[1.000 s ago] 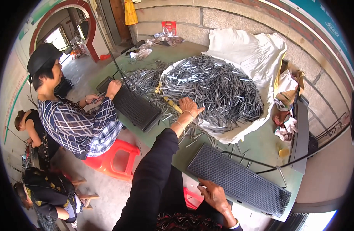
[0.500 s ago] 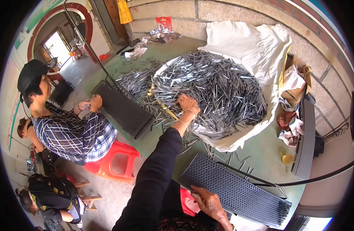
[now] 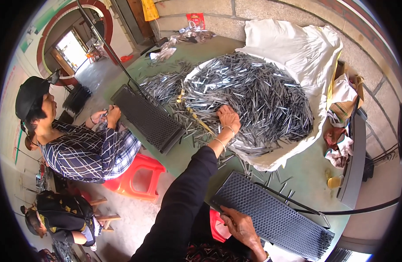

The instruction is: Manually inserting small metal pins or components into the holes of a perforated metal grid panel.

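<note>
My left hand (image 3: 228, 118) reaches into a heap of thin dark-grey metal sticks (image 3: 262, 96) in an open white sack. Its fingers are bent down among the sticks and the tips are hidden, so what they pinch cannot be made out. My right hand (image 3: 241, 228) is closed on the near-left edge of a black perforated tray (image 3: 271, 209), thumb and fingers at its rim. The tray lies slanted on the table's near side. Most of its holes look bare, and a cluster of short dark sticks (image 3: 322, 244) stands at its right end.
A co-worker in a checked shirt (image 3: 78, 150) sits at the left by another perforated tray (image 3: 148, 117). Loose sticks (image 3: 163, 87) lie beside the sack on the green table (image 3: 131, 70). A yellowish cup (image 3: 335, 181), gloves (image 3: 339, 150) and a thin black bar (image 3: 367, 209) are at right.
The whole view has shifted, moving the scene rightward. My left hand stays in the heap and my right hand on the tray. The co-worker's hands have drawn slightly away from their tray.
</note>
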Demonstrator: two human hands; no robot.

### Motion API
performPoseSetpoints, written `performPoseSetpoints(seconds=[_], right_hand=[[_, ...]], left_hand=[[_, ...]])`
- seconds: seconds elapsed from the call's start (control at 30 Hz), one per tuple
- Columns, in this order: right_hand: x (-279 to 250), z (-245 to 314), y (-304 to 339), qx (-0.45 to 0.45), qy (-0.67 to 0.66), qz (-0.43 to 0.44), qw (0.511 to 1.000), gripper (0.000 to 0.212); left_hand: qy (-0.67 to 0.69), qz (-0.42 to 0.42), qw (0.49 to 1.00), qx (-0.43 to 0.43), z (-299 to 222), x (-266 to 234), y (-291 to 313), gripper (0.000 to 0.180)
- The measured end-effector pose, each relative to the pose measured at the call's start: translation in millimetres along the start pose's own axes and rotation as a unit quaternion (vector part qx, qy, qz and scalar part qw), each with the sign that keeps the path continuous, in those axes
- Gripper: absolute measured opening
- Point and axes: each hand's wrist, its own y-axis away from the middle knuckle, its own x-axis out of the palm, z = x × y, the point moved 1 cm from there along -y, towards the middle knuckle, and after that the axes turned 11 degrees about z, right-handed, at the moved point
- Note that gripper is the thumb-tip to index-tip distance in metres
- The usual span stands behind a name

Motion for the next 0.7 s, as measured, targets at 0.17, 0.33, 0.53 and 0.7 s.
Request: performPoseSetpoints(seconds=[0.17, 0.33, 0.53, 0.7], right_hand=[[-3.6, -4.7, -0.7, 0.016, 0.025, -0.006, 1.0, 0.029], [-5.0, -7.3, 3.1, 0.006, 0.011, -0.014, 1.0, 0.029], [-5.1, -10.9, 1.6, 0.013, 0.003, -0.009, 1.0, 0.03], [-8.8, -10.6, 0.4, 0.017, -0.006, -0.018, 1.0, 0.029]], left_hand=[[0.086, 0.108, 0.987, 0.082, -7.2, -37.7, 16.6, 0.103], [0.093, 0.124, 0.958, 0.239, 49.0, -66.5, 13.2, 0.103], [-0.089, 0.177, 0.945, 0.261, 65.8, -55.5, 26.0, 0.095], [-0.143, 0.11, 0.939, 0.292, 61.5, -37.8, 19.6, 0.097]])
